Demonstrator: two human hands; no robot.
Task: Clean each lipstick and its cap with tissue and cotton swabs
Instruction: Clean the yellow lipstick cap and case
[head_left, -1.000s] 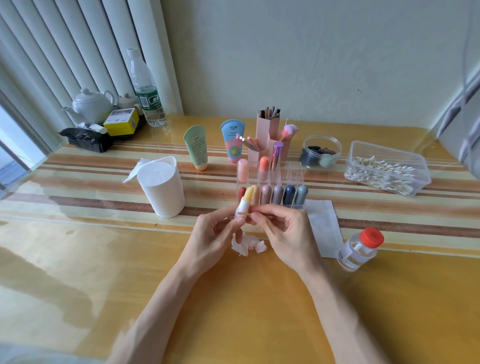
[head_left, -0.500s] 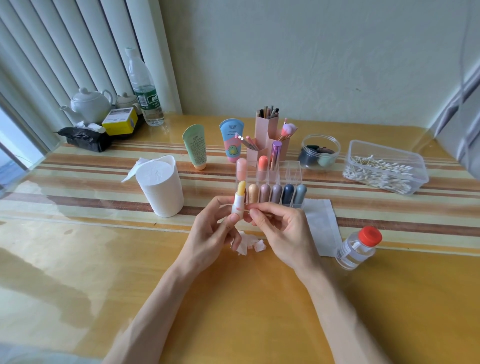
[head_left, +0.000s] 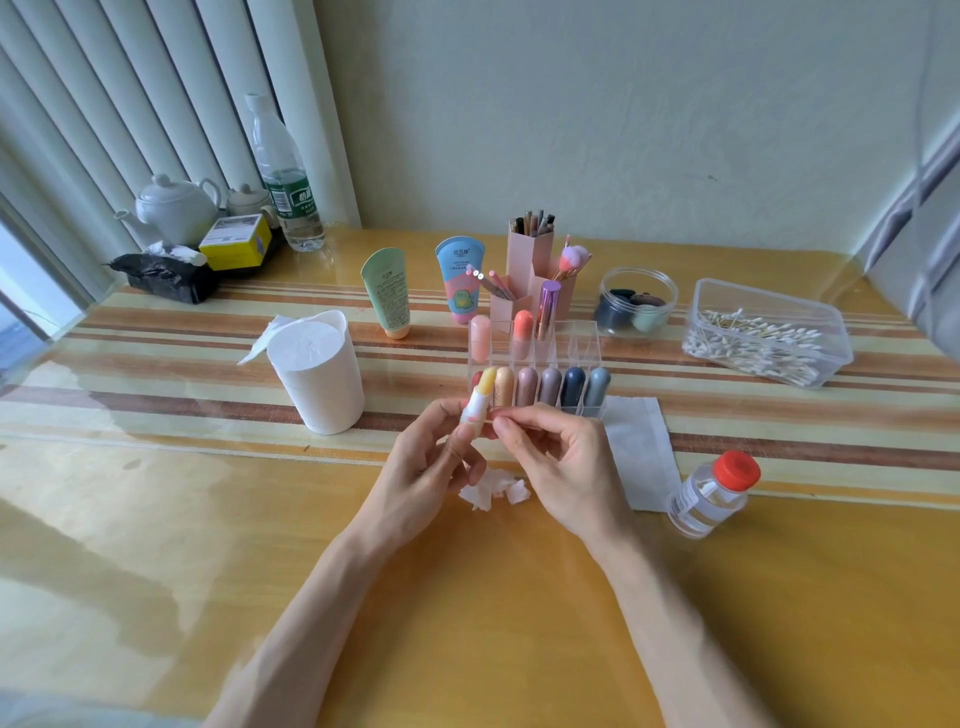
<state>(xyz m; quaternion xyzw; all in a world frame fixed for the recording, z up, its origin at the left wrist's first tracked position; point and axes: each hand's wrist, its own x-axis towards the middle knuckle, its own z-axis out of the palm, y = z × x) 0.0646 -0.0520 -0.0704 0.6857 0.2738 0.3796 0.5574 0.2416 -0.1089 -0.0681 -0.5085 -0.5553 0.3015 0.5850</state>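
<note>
Two hands up vs earlier, L hand (head_left: 421, 467) grips lipstick (head_left: 477, 405) now upright, R hand (head_left: 561, 467) pinches its base

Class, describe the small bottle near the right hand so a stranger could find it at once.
Look at the right half of the yellow table, beside the right hand. Just right of the flat white tissue is a small clear bottle. It alone has a red cap.

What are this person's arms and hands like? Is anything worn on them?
The left forearm and right forearm are bare down to the picture's lower edge, with no sleeves in view. The left hand and right hand wear no gloves, and no ring, watch or bracelet shows on either.
</note>
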